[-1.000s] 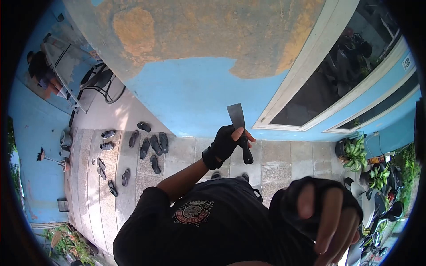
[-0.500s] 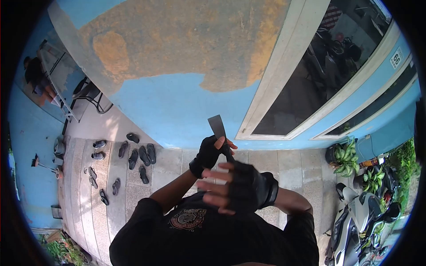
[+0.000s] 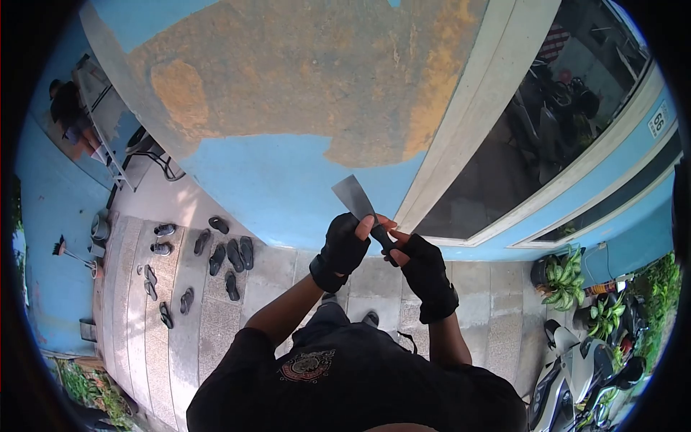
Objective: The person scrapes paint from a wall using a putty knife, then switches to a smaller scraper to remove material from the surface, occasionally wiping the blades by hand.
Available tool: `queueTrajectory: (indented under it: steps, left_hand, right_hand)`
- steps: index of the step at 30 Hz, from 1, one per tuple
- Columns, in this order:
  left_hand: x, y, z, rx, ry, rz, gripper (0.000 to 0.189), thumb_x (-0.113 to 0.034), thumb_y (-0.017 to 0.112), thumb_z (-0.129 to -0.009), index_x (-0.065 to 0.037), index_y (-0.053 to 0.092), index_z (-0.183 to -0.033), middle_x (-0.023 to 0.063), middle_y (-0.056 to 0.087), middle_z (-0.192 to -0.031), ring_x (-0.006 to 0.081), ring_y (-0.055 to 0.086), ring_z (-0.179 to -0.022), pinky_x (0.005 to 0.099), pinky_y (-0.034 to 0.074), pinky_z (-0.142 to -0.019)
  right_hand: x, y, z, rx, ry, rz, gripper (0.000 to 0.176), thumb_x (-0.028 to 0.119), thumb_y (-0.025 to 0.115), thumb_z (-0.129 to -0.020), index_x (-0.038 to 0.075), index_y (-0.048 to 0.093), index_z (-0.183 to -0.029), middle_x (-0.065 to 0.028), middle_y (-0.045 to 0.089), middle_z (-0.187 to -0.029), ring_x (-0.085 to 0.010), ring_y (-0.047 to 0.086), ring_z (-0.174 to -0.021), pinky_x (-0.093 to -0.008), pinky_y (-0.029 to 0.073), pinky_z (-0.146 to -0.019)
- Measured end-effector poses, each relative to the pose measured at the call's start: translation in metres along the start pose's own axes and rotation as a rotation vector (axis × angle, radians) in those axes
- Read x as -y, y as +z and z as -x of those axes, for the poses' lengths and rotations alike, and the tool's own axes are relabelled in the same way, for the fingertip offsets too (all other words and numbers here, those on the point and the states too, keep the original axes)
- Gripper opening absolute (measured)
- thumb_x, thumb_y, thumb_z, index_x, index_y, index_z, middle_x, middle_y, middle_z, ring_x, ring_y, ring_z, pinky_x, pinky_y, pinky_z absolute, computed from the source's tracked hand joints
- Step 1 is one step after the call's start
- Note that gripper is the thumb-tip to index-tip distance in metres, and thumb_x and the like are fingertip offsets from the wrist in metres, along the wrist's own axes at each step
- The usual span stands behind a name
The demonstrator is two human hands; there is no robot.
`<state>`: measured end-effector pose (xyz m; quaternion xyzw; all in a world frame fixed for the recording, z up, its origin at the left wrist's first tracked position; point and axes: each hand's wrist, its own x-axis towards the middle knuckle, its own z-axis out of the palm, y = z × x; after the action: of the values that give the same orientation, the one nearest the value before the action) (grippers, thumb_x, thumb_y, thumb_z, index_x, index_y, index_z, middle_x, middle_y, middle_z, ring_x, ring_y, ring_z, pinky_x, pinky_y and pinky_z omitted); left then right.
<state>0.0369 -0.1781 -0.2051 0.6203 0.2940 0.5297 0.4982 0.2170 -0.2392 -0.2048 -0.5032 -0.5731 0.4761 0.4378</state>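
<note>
Both hands close on one tool. The left hand [image 3: 344, 245], in a black fingerless glove, wraps the upper part of the handle [image 3: 384, 240], with its bare fingertips curled round the front and pressed against it. The right hand [image 3: 425, 265], gloved the same way, meets it from the other side, its thumb and forefinger pinching the handle just below the left-hand fingers; how far its palm closes behind cannot be told. The tool is a scraper [image 3: 365, 211], held in front of the chest and just off the wall [image 3: 288, 183], with its flat metal blade [image 3: 353, 194] tilted up and to the left, clear of both hands. Assessment: the tool appears light enough for one hand. The blade looks thin and stiff with some spring, and its front edge is best kept away from bare fingertips. The dark handle is the correct place to take hold — the glove palms should give fair friction there, the exposed fingertips less. Beyond the blade, blue paint covers the lower wall, and a large bare, yellowish patch [image 3: 302, 79] spreads above it. A pale window frame [image 3: 468, 122] runs just to the right. Below, sandals [image 3: 230, 255] lie scattered on the tiled floor [image 3: 288, 273], well apart from the hands — potted plants [image 3: 563, 268] and a scooter [image 3: 583, 360] stand at the far right.
</note>
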Motion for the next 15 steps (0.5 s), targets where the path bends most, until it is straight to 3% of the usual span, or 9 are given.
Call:
queueTrajectory:
  steps: [1,2,4,6,8,12,14,15]
  left_hand:
    - [-0.004,-0.008,-0.008,0.047,0.064,-0.209,0.047,-0.032,0.038,-0.101,0.0,0.072,-0.099,0.013,0.071,-0.084,0.0254,0.069,-0.08,0.0351,0.051,-0.079]
    - [-0.002,-0.014,-0.014,0.048,0.072,-0.208,0.047,-0.032,0.038,-0.101,0.0,0.072,-0.099,0.013,0.071,-0.084,0.0254,0.069,-0.08,0.0351,0.051,-0.079]
    - [0.002,-0.026,-0.022,0.131,0.018,-0.173,0.046,-0.034,0.04,-0.101,0.002,0.069,-0.1,0.0158,0.074,-0.1,0.0237,0.07,-0.088,0.0357,0.052,-0.084]
    - [-0.001,-0.034,-0.036,0.176,0.05,-0.179,0.046,-0.034,0.04,-0.101,0.002,0.069,-0.102,0.0157,0.074,-0.1,0.0237,0.07,-0.087,0.0354,0.052,-0.084]
    - [-0.006,-0.043,-0.046,0.227,0.08,-0.179,0.047,-0.034,0.04,-0.101,0.002,0.069,-0.103,0.0156,0.074,-0.101,0.0236,0.07,-0.087,0.0352,0.052,-0.083]
    - [-0.015,-0.052,-0.074,0.423,0.121,-0.115,0.04,-0.029,0.043,-0.1,-0.001,0.07,-0.109,0.0133,0.073,-0.096,0.0247,0.069,-0.088,0.0346,0.052,-0.085]
    - [-0.018,-0.055,-0.083,0.472,0.15,-0.101,0.036,-0.026,0.045,-0.099,-0.003,0.07,-0.11,0.0114,0.073,-0.091,0.025,0.069,-0.088,0.0345,0.051,-0.085]
    - [-0.021,-0.057,-0.09,0.485,0.194,-0.132,0.031,-0.022,0.049,-0.098,-0.004,0.07,-0.111,0.0116,0.073,-0.091,0.0253,0.069,-0.086,0.035,0.052,-0.083]
  right_hand:
    - [0.0,-0.002,-0.008,0.021,-0.012,0.079,0.037,0.012,0.065,-0.094,-0.001,0.06,-0.128,-0.0051,0.069,-0.091,-0.01,0.062,-0.082,-0.0254,0.05,-0.076]
    - [0.002,-0.002,-0.015,0.037,-0.021,0.157,0.034,0.011,0.065,-0.093,-0.001,0.061,-0.125,-0.0039,0.068,-0.088,-0.0093,0.061,-0.078,-0.0251,0.05,-0.073]
    - [0.014,0.0,-0.024,0.082,-0.022,0.144,0.028,0.01,0.066,-0.093,-0.001,0.062,-0.118,-0.0036,0.066,-0.085,-0.0086,0.06,-0.075,-0.0251,0.049,-0.069]
    - [0.02,0.006,-0.035,0.119,-0.032,0.128,0.022,0.009,0.066,-0.093,-0.001,0.063,-0.112,-0.0034,0.065,-0.082,-0.0079,0.058,-0.072,-0.0251,0.048,-0.066]
    - [0.014,0.014,-0.043,0.103,0.005,-0.065,0.029,0.023,0.066,-0.093,0.001,0.062,-0.112,-0.0021,0.062,-0.074,-0.0091,0.058,-0.066,-0.0263,0.047,-0.062]
    - [0.023,0.026,-0.056,0.192,0.017,-0.325,0.033,0.025,0.066,-0.093,0.003,0.056,-0.115,-0.0036,0.059,-0.073,-0.0112,0.056,-0.062,-0.0263,0.044,-0.058]
    - [0.023,0.034,-0.061,0.321,-0.011,-0.821,0.045,0.026,0.065,-0.091,0.005,0.049,-0.128,-0.0057,0.055,-0.07,-0.0138,0.052,-0.057,-0.0271,0.041,-0.054]
    - [0.037,0.036,-0.06,0.305,-0.012,-0.93,0.049,0.021,0.065,-0.09,0.008,0.047,-0.134,-0.007,0.052,-0.068,-0.0155,0.049,-0.054,-0.0287,0.039,-0.051]
